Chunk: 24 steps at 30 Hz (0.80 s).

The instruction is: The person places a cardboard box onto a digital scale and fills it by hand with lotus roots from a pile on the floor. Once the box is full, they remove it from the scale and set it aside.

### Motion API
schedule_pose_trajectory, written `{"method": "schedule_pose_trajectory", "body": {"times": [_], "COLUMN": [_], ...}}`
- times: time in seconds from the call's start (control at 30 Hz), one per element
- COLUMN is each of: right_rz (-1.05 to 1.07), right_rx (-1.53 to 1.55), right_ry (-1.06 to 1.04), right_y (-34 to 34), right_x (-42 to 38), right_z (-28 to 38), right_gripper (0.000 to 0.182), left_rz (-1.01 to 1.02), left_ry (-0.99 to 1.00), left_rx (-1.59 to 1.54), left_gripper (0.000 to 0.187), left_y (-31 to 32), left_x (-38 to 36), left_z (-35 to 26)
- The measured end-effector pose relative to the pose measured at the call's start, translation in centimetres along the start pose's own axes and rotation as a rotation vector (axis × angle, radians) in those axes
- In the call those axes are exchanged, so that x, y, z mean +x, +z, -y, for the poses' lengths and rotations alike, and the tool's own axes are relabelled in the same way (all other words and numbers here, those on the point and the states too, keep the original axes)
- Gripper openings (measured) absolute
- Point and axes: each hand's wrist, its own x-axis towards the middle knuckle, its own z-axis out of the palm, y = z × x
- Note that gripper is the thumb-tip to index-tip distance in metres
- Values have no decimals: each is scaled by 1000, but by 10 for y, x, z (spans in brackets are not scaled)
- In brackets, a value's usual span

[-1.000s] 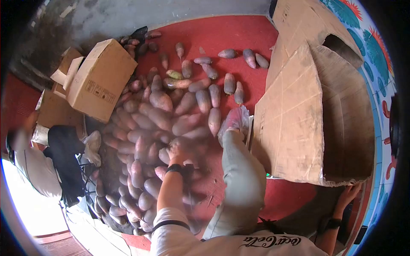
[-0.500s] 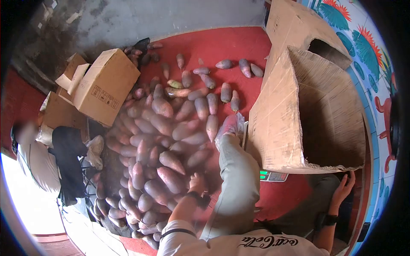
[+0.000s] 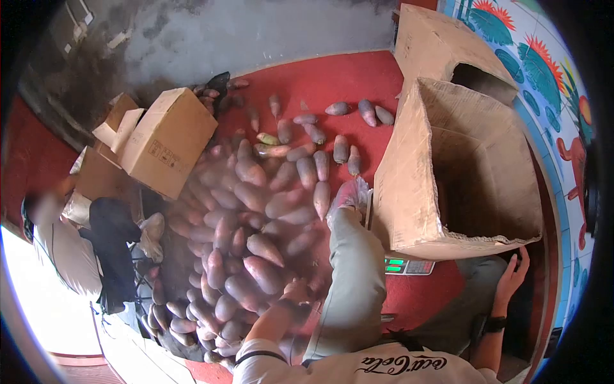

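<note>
My left hand reaches down at the near right edge of a heap of large reddish-purple root vegetables, next to several of them. Haze and blur hide its fingers, so I cannot see whether it grips one. My right hand has its fingers stretched out, with the fingertips at the near right corner of a big open cardboard box. The inside of the box is dark. A digital scale with green displays shows partly under the box's near edge.
My leg lies between heap and box, its foot wrapped in clear plastic. Loose roots are scattered on the red floor. Smaller cartons stand at the left, near another person. Another carton stands behind the box.
The view has shifted slightly. My left hand has moved a little down and nearer to me. The box's near edge sits slightly higher above the scale, with my right hand still at its corner.
</note>
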Motion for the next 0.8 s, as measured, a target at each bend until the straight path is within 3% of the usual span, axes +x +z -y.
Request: {"method": "schedule_pose_trajectory", "body": {"times": [0.03,0.1,0.2,0.4,0.43,0.5,0.6,0.7,0.8], "right_rz": [-4,-6,-18,-77,-87,-90,-97,-103,-102], "right_rx": [13,19,27,123,110,126,177,184,243], "right_ry": [-11,-41,-18,-26,-45,-69,-78,-73,-52], "right_y": [0,2,4,8,8,10,12,11,12], "right_x": [0,-1,0,-3,-3,-3,-3,-5,-6], "right_z": [2,4,8,18,17,13,13,22,29], "right_gripper": [33,33,33,32,32,33,34,34,35], "left_rz": [-11,-77,-309,-948,-1069,-1121,-1323,-1394,-1341], "left_ry": [11,-121,-201,-140,-46,43,226,405,614], "left_rx": [42,-63,-347,-758,-850,-1111,-1132,-1157,-1210], "left_gripper": [79,78,75,69,63,59,60,61,65], "left_y": [16,-57,-89,-174,-185,-234,-261,-290,-317], "left_x": [9,-61,-87,-148,-153,-201,-216,-239,-266], "left_z": [8,-24,-20,-41,-42,-81,-103,-141,-190]}}
